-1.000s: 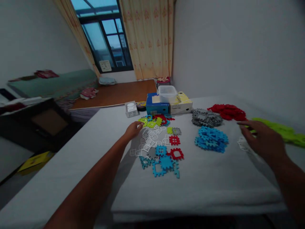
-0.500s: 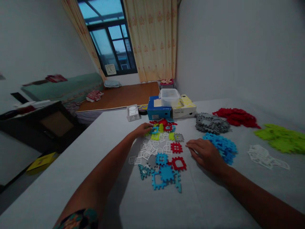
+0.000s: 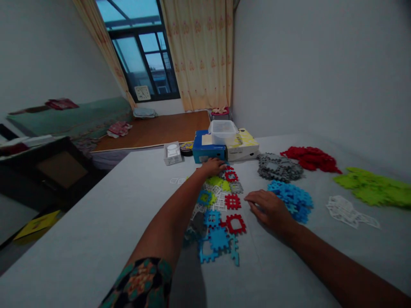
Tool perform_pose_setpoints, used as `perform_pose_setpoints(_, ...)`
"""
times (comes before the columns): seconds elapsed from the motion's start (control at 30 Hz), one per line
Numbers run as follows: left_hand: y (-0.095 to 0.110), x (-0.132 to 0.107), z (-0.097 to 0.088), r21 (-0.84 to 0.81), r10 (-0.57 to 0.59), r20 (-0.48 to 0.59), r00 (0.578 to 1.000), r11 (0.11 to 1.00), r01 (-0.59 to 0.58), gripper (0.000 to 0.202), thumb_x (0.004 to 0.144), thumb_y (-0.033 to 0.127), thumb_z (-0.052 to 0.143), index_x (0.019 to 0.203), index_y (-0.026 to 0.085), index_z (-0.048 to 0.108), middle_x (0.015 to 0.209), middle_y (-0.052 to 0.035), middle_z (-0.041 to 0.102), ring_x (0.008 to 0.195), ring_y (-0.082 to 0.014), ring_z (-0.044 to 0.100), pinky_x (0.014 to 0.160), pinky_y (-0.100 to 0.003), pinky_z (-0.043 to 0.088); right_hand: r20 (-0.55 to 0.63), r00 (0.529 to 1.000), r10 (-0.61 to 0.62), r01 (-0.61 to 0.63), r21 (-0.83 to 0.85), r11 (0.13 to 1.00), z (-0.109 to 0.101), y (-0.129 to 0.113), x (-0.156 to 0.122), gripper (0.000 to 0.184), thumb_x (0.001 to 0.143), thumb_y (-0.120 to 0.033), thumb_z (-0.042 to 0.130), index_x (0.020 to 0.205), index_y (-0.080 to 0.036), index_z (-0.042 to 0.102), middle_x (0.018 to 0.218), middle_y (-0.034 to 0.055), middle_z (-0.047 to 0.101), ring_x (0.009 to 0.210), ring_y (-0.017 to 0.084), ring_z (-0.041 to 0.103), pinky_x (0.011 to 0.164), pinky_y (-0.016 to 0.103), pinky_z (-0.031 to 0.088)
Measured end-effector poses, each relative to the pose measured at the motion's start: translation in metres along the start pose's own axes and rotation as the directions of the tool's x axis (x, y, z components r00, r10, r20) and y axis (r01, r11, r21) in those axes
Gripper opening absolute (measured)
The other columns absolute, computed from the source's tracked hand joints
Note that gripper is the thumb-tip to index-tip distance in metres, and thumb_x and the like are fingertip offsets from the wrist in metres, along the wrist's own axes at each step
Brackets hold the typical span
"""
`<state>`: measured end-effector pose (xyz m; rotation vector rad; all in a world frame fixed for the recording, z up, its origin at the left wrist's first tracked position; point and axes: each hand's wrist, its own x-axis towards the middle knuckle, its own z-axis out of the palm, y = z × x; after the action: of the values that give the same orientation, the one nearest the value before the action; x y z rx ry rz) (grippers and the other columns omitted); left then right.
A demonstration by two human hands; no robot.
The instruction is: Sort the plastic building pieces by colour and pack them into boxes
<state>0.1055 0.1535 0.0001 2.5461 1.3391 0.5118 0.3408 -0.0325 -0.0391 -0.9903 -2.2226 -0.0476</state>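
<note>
Red, in head view: found one notched grid piece and one open frame just left of the right hand, seen with loosely bent fingers; cannot tell whether gripping anything. Observed the left hand with fingers bent over the far end of a mixed pile, just before a blue box, unable to tell its grip; nearer than that hand, noted white lattice pieces and a blue plate. Just beside the right hand, recorded a blue heap, beyond it a grey heap and a red heap, farther right a lime heap.
</note>
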Motion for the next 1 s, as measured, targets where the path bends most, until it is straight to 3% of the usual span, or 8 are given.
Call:
perform_pose_setpoints(0.2,-0.005,-0.036,-0.034,-0.049,0.053,0.169,0.984,0.998,-0.045,0.037,0.089,0.047,0.060,0.114,0.021,0.069,0.121,-0.0079,0.067,0.109,-0.0237,0.062,0.095,-0.034,0.051,-0.024,1.000,-0.014,0.014,0.020,1.000,-0.011,0.003,0.004,0.018,0.092,-0.015,0.054,0.104,-0.019,0.066,0.101,0.0065,0.072,0.093,0.021,0.065,0.080,0.036,0.045)
perform_pose_setpoints(0.3,-0.013,-0.089,-0.059,-0.054,0.120,0.124,0.985,0.992,-0.114,0.044,0.092,0.051,0.052,0.124,0.023,0.065,0.137,-0.0091,0.059,0.127,-0.0246,0.053,0.110,-0.039,0.039,0.006,0.997,-0.074,0.074,0.045,0.996,-0.016,-0.005,0.003,0.018,0.093,-0.018,0.053,0.106,-0.019,0.066,0.102,0.0081,0.072,0.093,0.022,0.063,0.079,0.036,0.044)
perform_pose_setpoints(0.37,-0.023,-0.136,-0.068,-0.013,0.057,0.087,0.995,0.998,-0.056,0.049,0.095,0.052,0.043,0.133,0.025,0.059,0.146,-0.0092,0.051,0.135,-0.0239,0.046,0.115,-0.042,0.034,0.097,0.977,-0.189,0.178,0.112,0.978,-0.016,-0.020,-0.001,0.022,0.095,-0.021,0.052,0.111,-0.020,0.066,0.107,0.0089,0.071,0.098,0.022,0.061,0.082,0.037,0.044)
perform_pose_setpoints(0.43,-0.035,-0.183,-0.067,0.042,-0.101,0.035,0.994,0.994,0.100,0.054,0.097,0.053,0.036,0.138,0.024,0.054,0.151,-0.0106,0.044,0.140,-0.0258,0.040,0.116,-0.045,0.031,0.225,0.910,-0.349,0.304,0.213,0.929,-0.013,-0.040,-0.007,0.027,0.096,-0.025,0.052,0.120,-0.023,0.064,0.117,0.0085,0.068,0.109,0.022,0.058,0.090,0.038,0.043)
perform_pose_setpoints(0.57,-0.049,-0.248,-0.038,0.084,-0.391,-0.106,0.914,0.913,0.400,0.064,0.097,0.052,0.031,0.141,0.010,0.049,0.148,-0.0226,0.045,0.140,-0.0326,0.039,0.114,-0.052,0.032,0.400,0.748,-0.529,0.434,0.308,0.847,0.000,-0.074,-0.018,0.035,0.096,-0.035,0.055,0.131,-0.031,0.058,0.138,0.0050,0.058,0.129,0.025,0.047,0.102,0.046,0.037)
perform_pose_setpoints(0.67,-0.040,-0.254,-0.007,0.080,-0.368,-0.137,0.920,0.921,0.380,0.059,0.096,0.052,0.036,0.141,0.017,0.049,0.150,-0.0190,0.044,0.141,-0.0317,0.038,0.114,-0.054,0.033,0.481,0.741,-0.468,0.415,0.219,0.883,0.009,-0.075,-0.011,0.035,0.099,-0.027,0.049,0.132,-0.034,0.057,0.144,0.0036,0.053,0.135,0.028,0.041,0.104,0.051,0.036)
perform_pose_setpoints(0.8,-0.020,-0.226,0.020,-0.004,-0.366,-0.213,0.906,0.928,0.374,0.055,0.095,0.050,0.042,0.139,0.018,0.050,0.151,-0.0168,0.043,0.142,-0.0297,0.036,0.115,-0.052,0.031,0.530,0.790,-0.308,0.348,0.025,0.937,0.020,-0.054,0.015,0.037,0.097,-0.020,0.048,0.130,-0.034,0.060,0.148,0.0046,0.049,0.137,0.033,0.038,0.101,0.055,0.040)
perform_pose_setpoints(1.0,-0.004,-0.191,0.037,-0.264,-0.482,-0.267,0.834,0.869,0.418,0.046,0.095,0.039,0.043,0.134,0.018,0.056,0.148,-0.0150,0.048,0.143,-0.0278,0.036,0.119,-0.050,0.026,0.381,0.918,-0.109,0.149,-0.077,0.986,0.049,-0.033,0.056,0.041,0.090,-0.011,0.057,0.128,-0.027,0.061,0.143,0.0116,0.052,0.129,0.028,0.049,0.099,0.047,0.047)
